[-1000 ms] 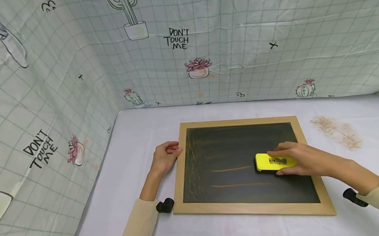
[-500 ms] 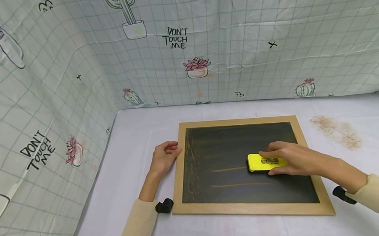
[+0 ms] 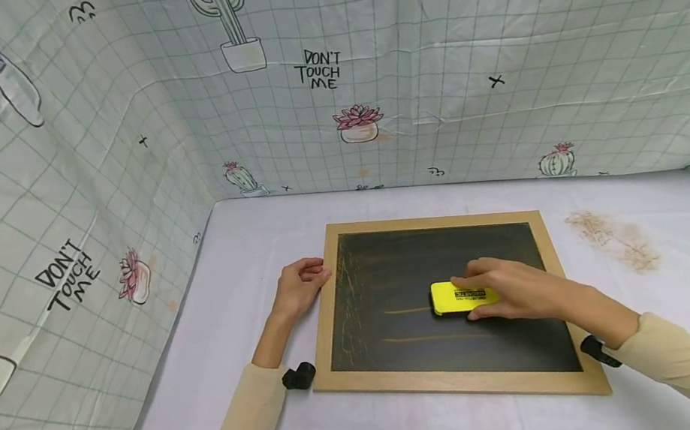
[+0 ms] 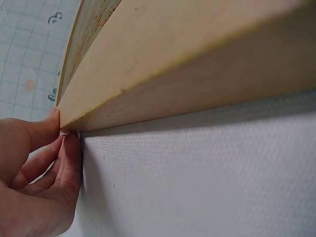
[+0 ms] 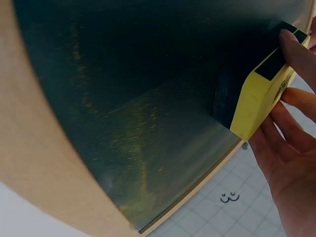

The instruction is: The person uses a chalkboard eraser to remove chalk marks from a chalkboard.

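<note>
A black chalkboard (image 3: 518, 349) with a pale wooden frame (image 3: 462, 382) lies flat on the white table. My right hand (image 3: 518, 289) grips a yellow and black magnetic eraser (image 3: 446, 298), dark side against the board near its middle. In the right wrist view, thumb and fingers hold the eraser (image 5: 252, 103) by its sides. Left of it runs an orange chalk line (image 3: 402, 311), with another chalk line (image 3: 434, 338) below. Fainter scribbles (image 3: 348, 306) mark the board's left side. My left hand (image 3: 297, 290) pinches the left frame edge, thumb and fingertip at the wood (image 4: 148, 64).
Brown chalk dust (image 3: 613, 242) is smeared on the table (image 3: 240, 240) right of the board. A cloth backdrop (image 3: 426, 42) printed with cacti rises behind and to the left. Small black cameras sit at both wrists.
My right hand has slid the eraser leftward across the board, covering more of the upper chalk line's right end. The left hand stays at the frame.
</note>
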`<state>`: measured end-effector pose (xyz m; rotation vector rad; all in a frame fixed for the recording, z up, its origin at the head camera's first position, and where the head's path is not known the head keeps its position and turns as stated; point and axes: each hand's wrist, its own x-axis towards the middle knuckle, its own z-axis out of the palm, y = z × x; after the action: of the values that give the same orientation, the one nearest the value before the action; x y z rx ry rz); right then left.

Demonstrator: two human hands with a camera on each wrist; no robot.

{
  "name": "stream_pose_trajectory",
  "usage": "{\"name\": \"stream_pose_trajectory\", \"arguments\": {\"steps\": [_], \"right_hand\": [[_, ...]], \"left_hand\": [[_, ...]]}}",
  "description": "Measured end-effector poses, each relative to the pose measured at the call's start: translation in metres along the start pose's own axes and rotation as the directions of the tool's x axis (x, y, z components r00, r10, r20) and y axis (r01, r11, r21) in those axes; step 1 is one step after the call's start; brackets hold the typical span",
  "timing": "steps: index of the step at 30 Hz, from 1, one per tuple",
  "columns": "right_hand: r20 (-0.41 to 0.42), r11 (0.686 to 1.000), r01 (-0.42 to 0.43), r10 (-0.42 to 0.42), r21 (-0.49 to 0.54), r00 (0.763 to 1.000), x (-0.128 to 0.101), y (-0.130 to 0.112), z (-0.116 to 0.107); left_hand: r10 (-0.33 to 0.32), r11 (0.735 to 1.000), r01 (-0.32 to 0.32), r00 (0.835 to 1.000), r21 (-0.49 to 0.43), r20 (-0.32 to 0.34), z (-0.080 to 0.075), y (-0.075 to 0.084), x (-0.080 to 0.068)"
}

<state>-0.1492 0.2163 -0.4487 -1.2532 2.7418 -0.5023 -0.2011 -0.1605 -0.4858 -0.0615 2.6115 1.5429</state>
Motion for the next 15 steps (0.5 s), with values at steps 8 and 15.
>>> {"name": "stream_pose_trajectory", "arguments": {"steps": [8,15], "right_hand": [[-0.019,0.999,0.048,-0.048,-0.002,0.999,0.010,-0.003,0.004],[-0.003,0.998,0.061,-0.061,0.009,0.998,0.017,-0.006,0.006]], "left_hand": [[0.002,1.000,-0.002,1.000,0.008,-0.003,0.000,0.001,0.000],[0.005,1.000,-0.005,1.000,0.008,-0.002,0.001,0.001,0.000]]}}
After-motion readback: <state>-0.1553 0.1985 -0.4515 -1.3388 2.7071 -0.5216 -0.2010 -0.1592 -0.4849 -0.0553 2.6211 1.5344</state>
